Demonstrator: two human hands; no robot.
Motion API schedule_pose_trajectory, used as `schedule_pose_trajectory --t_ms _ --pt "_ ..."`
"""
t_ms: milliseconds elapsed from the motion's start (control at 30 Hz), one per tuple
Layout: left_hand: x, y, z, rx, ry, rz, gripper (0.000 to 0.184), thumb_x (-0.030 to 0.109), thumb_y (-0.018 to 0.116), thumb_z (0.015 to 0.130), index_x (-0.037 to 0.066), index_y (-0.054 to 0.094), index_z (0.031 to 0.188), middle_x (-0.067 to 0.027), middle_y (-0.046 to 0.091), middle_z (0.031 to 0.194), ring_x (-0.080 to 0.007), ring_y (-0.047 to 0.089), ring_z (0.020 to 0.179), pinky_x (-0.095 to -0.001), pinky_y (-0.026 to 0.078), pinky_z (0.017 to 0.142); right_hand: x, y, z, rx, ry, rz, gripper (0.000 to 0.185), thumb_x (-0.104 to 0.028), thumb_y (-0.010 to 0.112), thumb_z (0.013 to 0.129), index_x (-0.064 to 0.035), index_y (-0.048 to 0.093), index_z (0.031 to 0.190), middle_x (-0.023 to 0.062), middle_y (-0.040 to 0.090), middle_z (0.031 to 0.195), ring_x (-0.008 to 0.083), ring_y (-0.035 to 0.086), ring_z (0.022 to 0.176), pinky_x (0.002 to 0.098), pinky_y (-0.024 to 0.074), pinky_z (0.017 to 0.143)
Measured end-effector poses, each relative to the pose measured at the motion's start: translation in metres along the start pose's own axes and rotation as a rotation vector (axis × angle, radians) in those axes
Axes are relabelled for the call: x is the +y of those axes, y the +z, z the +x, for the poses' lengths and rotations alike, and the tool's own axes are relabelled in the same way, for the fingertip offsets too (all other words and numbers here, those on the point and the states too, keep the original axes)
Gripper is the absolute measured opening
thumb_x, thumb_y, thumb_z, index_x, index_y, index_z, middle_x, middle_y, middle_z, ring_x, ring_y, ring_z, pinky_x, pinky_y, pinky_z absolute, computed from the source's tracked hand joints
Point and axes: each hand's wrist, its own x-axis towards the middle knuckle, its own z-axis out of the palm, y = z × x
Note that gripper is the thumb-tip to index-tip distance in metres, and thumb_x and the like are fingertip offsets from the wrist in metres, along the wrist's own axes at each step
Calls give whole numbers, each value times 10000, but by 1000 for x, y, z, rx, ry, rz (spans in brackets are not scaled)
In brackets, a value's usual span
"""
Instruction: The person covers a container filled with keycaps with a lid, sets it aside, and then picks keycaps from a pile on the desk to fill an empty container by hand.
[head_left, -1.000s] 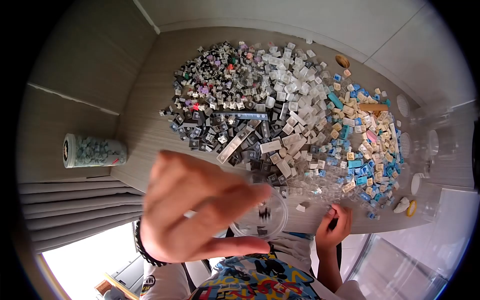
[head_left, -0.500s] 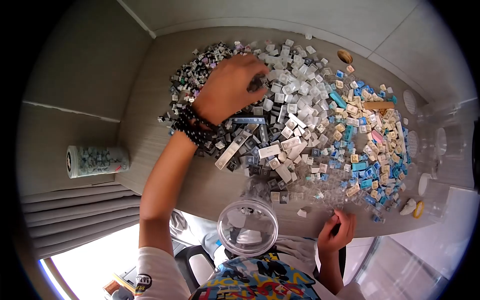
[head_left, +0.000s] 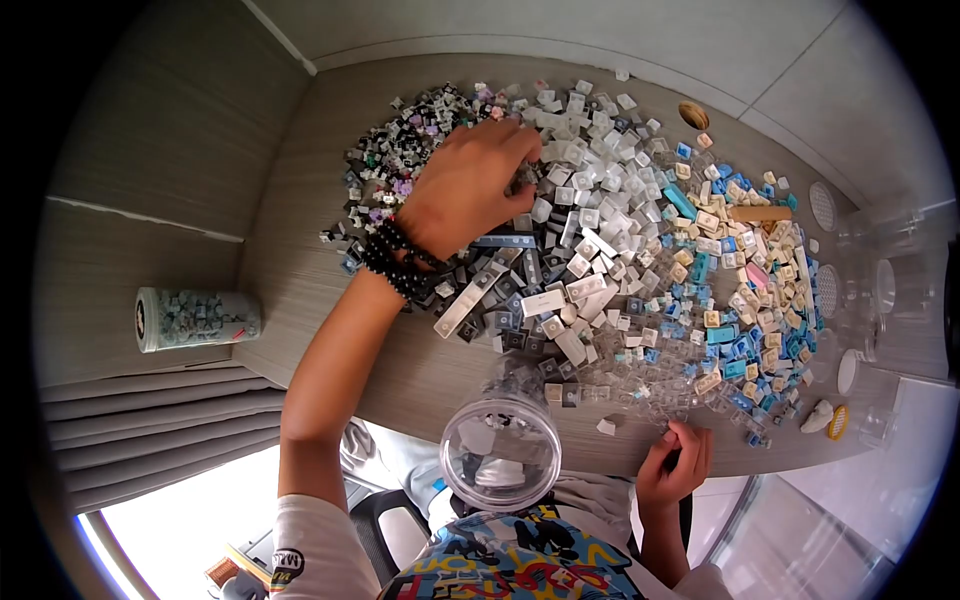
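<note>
Hard plastic is covering much of the wood-grained table [head_left: 290,250] before me. Frosted keycaps [head_left: 590,155] are lying in a pale heap, squarish and half see-through; dark grey keycaps [head_left: 508,310] and a few long, flat bars are lying nearer to me, and smooth beige and blue keycaps [head_left: 721,335] are spreading over the right side. Small, knobbly switches [head_left: 400,160] in black, white and purple are crowding the far left. A clear jar [head_left: 500,502] is standing by the near edge, its glossy round mouth facing me.

My left hand [head_left: 472,188], round black beads [head_left: 395,262] circling its wrist, is resting over the pile. Its fingers are bending down, thumb and forefinger leaving a small gap; the tips are hiding among the pieces, so I cannot tell whether they are gripping any. My right hand [head_left: 678,466] is resting loosely curled at the table's edge; I cannot tell whether it is holding anything.

The switches are lying just left of and beyond my left fingers, the frosted keycaps just right. The jar is standing between my hands, closer to my body.
</note>
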Motion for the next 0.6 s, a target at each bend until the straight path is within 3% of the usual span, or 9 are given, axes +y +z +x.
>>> schedule_pose_trajectory --t_ms 100,267,333,367,500,600 --pt "1 -3 -3 52 15 -4 302 109 765 781 61 599 1028 -96 647 998 -329 647 954 -409 517 853 2 -1 -4 -22 25 -21 105 8 565 894 -2 620 982 126 584 774 296 508 639 404 371 589" --pt "16 -34 -16 109 -29 -51 305 112 753 766 66 618 1036 -84 660 1017 -322 644 992 -431 490 868 3 0 -5 -16 22 -26 104 9 563 899 -1 621 985 122 578 768 289 502 636 401 369 589" --pt "28 -55 -26 181 -51 -29 301 59 766 757 51 656 1037 -96 672 1023 -248 659 851 -348 534 754 2 0 -5 -8 24 -30 108 10 561 900 -1 623 987 120 576 767 287 500 635 400 367 588" --pt "34 -67 -32 185 -54 -30 301 59 766 757 51 656 1037 -96 672 1023 -248 659 851 -348 534 754 2 1 -5 -8 29 -30 111 11 560 901 -2 624 990 115 569 760 278 495 632 395 363 587" --pt "66 -107 -67 260 30 -194 315 174 808 736 65 701 1012 -109 696 988 -201 649 835 -343 525 692 -1 0 -3 -24 47 -18 122 16 556 903 -3 630 999 99 538 730 250 464 617 383 342 577" --pt "91 -109 -94 282 158 -483 287 283 810 775 98 719 974 -71 715 932 -144 601 765 -311 426 628 0 1 -4 -42 67 -21 123 23 551 907 -1 630 998 86 507 707 238 434 608 376 324 571"
